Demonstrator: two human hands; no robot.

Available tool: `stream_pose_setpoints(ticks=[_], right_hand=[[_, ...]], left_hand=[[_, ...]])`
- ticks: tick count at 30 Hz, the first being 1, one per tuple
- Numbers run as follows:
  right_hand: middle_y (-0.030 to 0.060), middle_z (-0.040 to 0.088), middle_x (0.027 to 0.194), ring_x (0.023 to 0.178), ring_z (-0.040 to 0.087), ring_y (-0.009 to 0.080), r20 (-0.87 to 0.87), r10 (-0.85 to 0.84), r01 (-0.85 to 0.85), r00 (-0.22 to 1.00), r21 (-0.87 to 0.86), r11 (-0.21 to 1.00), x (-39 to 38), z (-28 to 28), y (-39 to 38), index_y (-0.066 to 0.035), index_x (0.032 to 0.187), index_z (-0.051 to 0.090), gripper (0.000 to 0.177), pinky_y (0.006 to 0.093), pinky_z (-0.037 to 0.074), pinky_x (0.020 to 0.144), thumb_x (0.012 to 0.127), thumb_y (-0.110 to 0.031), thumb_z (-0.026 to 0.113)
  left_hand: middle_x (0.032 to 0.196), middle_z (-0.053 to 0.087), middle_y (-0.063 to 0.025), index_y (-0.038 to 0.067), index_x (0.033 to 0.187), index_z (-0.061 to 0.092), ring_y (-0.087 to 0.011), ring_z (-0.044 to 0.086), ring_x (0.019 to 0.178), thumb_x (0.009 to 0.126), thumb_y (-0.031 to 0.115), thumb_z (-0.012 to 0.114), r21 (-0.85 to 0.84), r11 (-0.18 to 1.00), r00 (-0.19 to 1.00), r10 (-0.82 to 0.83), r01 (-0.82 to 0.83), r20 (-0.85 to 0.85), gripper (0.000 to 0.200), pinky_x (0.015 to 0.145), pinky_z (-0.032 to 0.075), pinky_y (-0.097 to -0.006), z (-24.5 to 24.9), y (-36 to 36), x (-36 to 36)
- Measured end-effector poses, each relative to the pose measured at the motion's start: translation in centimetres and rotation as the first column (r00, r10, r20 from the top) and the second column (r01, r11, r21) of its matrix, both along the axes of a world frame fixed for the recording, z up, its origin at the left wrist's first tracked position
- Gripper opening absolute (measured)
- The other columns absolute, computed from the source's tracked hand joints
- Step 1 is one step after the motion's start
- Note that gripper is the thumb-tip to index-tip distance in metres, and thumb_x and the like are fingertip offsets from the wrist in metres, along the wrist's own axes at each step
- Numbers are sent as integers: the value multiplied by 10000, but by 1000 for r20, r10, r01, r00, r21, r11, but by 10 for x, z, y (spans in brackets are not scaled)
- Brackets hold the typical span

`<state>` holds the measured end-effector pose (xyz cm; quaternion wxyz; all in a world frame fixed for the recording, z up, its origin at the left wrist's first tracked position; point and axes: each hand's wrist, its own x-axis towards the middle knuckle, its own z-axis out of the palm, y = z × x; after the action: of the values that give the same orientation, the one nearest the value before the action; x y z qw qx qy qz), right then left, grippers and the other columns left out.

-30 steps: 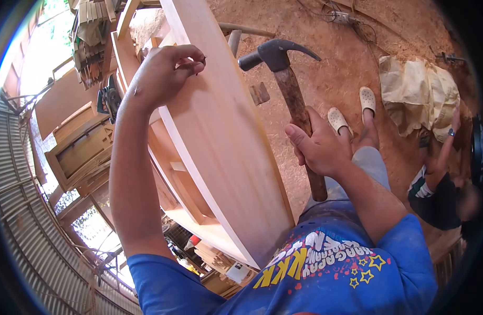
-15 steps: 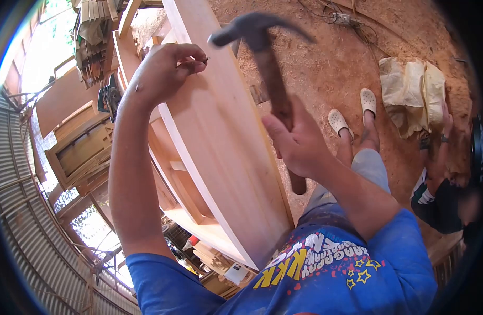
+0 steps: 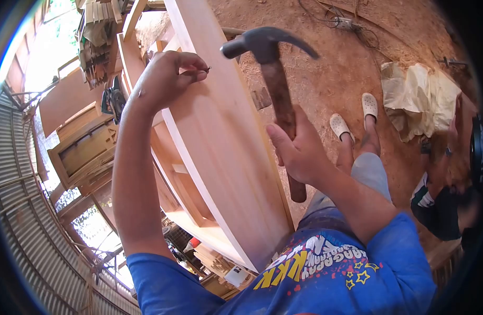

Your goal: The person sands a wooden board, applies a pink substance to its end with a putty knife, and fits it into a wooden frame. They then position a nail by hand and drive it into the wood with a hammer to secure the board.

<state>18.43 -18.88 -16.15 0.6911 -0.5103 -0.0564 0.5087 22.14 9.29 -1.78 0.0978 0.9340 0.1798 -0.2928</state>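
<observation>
A claw hammer [image 3: 280, 84] with a dark metal head and brown wooden handle is raised over the right edge of a pale wooden board [image 3: 226, 142]. My right hand [image 3: 300, 149] is wrapped round its handle. Over the upper part of the board, my left hand [image 3: 181, 73] pinches a small dark nail [image 3: 208, 69] between thumb and fingertips. The hammer's striking face is just up and right of the nail, apart from it. The board forms the broad top face of a wooden frame [image 3: 191, 197], whose open compartments show on its left.
Another person [image 3: 441, 194] crouches at the right beside a crumpled cream sack [image 3: 422, 100]. A power outlet box [image 3: 345, 22] with cables lies on the dirt floor at the top. Wooden panels [image 3: 84, 149] and stacked wood [image 3: 97, 42] are at the left.
The hammer has moved slightly down and to the right in my right hand. The person at the right has shifted, and the sack is spread wider.
</observation>
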Motion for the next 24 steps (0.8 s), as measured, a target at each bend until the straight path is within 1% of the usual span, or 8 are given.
stream_pose_setpoints(ticks=[3, 6, 10, 12, 15, 20, 23, 24], right_hand=[[91, 647, 844, 756, 647, 182, -44, -23, 22, 999, -24, 999, 4, 0, -9, 8, 1197, 526, 371, 358, 516, 701, 1040, -301, 656], [50, 608, 798, 669, 604, 131, -68, -27, 27, 997, -4, 1000, 9, -6, -15, -18, 1183, 511, 330, 312, 489, 616, 1047, -282, 655], [-16, 537, 725, 533, 536, 58, -63, -67, 71, 996, 49, 996, 6, -9, -9, -64, 1158, 477, 267, 241, 444, 478, 1065, -249, 645], [-15, 541, 738, 536, 536, 56, -56, -42, 45, 998, 55, 997, 8, -7, -7, -64, 1155, 476, 265, 241, 448, 481, 1064, -245, 647], [18, 586, 790, 606, 570, 86, -51, -26, 30, 998, 76, 997, 13, -1, -3, -44, 1168, 490, 278, 278, 472, 548, 1055, -237, 655], [115, 666, 839, 735, 670, 198, -98, -108, 115, 989, 66, 991, 3, 8, -6, -2, 1207, 502, 355, 384, 517, 676, 1029, -253, 678], [157, 662, 840, 732, 682, 265, 178, -57, 42, 982, 85, 996, 5, -1, 4, 1, 1194, 493, 371, 414, 509, 672, 1014, -256, 691], [197, 660, 839, 748, 696, 311, 238, 118, -125, 964, 13, 992, 14, 0, 4, 5, 1175, 488, 363, 434, 509, 678, 1009, -246, 691]], left_hand=[[987, 770, -76, 25, 1115, 784, -153, 703, 896, 876, 196, 837, 291, 956, 900, -107, -23, 423, 299, 829, 531, -329, 24, -23, -15], [948, 752, -73, 12, 1206, 741, -174, 698, 914, 813, 394, 903, 267, 828, 703, 198, -493, 683, 571, 839, 538, -358, 52, -30, -83], [1037, 746, -131, -12, 1394, 625, -219, 699, 1032, 779, 634, 856, 138, 659, 642, 627, -739, 441, 922, 919, 536, -380, 28, -78, -179], [1113, 746, -152, -16, 1417, 598, -235, 707, 1067, 774, 676, 836, -235, 579, 509, 807, -781, 298, 973, 929, 550, -360, 18, -101, -173], [1185, 731, -165, -32, 1400, 584, -241, 709, 1067, 806, 610, 828, -210, 608, 562, 791, -766, 240, 908, 908, 556, -339, 17, -110, -159], [1187, 694, -141, -48, 1340, 584, -203, 678, 1048, 867, 300, 705, -398, 471, 389, 880, -787, 272, 599, 916, 529, -332, -3, -111, -161], [1168, 681, -121, -47, 1306, 596, -182, 665, 1030, 872, 228, 666, -428, 446, 359, 893, -786, 271, 519, 908, 518, -323, -5, -112, -162], [1163, 680, -119, -45, 1299, 599, -179, 664, 1025, 868, 225, 665, -435, 433, 347, 900, -789, 265, 513, 903, 517, -320, -5, -111, -164]])
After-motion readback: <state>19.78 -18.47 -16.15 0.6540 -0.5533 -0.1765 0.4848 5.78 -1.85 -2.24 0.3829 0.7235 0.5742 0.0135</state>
